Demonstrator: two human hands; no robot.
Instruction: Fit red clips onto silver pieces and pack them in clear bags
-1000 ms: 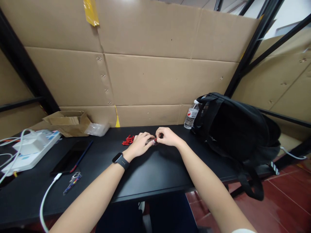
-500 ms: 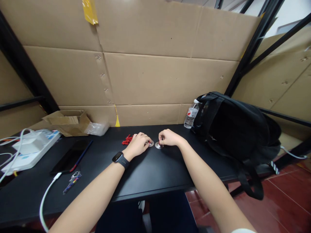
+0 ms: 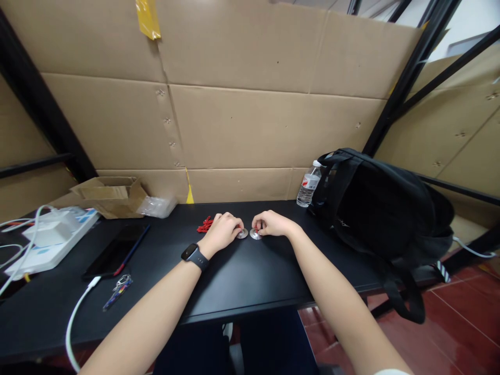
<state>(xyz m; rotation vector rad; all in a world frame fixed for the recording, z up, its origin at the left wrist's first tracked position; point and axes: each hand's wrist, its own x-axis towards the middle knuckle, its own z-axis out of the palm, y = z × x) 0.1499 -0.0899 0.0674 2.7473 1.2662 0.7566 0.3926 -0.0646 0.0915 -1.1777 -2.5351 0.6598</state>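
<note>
Two small, round, shiny silver discs lie side by side on the black table (image 3: 250, 276), a narrow gap between them. My left hand (image 3: 222, 232) wears a dark watch (image 3: 191, 253) on its wrist and pinches the middle of the left disc (image 3: 243, 234). With fingers curled down, my right hand (image 3: 271, 224) pinches the right disc (image 3: 255, 235) at its centre, where a bit of red shows. A bundle of thin red cord (image 3: 203, 226) sits just left of my left hand, which partly hides it.
A black backpack (image 3: 386, 203) and a water bottle (image 3: 308, 185) stand at the right. Toward the left are a phone (image 3: 115, 250), a pen (image 3: 135, 245), a keychain (image 3: 117, 291), a power strip (image 3: 58, 250) and a cardboard box (image 3: 113, 198). Cardboard (image 3: 242, 130) walls the back.
My right fingers have shifted slightly left at the right disc, and my left fingers uncover a little more of the left disc. The view has moved slightly.
</note>
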